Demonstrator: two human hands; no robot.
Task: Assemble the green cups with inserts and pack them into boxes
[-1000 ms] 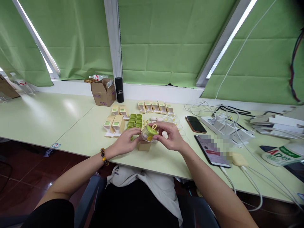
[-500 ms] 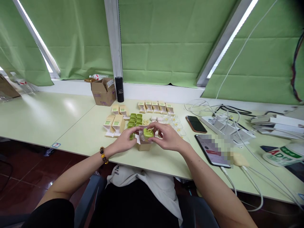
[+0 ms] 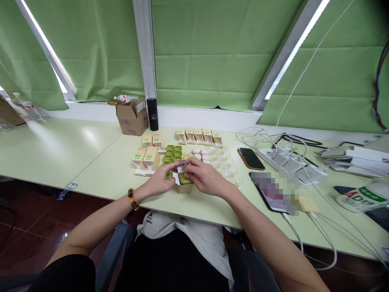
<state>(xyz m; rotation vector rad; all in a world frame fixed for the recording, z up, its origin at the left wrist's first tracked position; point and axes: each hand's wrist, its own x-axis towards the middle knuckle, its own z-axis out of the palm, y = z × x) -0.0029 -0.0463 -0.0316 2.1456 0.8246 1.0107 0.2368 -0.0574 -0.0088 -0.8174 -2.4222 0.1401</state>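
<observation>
Green item [image 3: 184,178]: now seated in small kraft box [image 3: 184,187] at desk [image 3: 100,170] edge; a second ago held raised above it. Right hand [image 3: 204,177] fingers press it down; left hand [image 3: 160,180] pinches the box's flap. Insertion looks nearly complete.

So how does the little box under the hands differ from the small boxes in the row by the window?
The box under the hands is open on top with a green item sitting inside; the row of boxes shows green panels on their fronts. The left hand and right hand touch the first; the row stands untouched, farther back. Both are tan cardboard, similar in size.
</observation>
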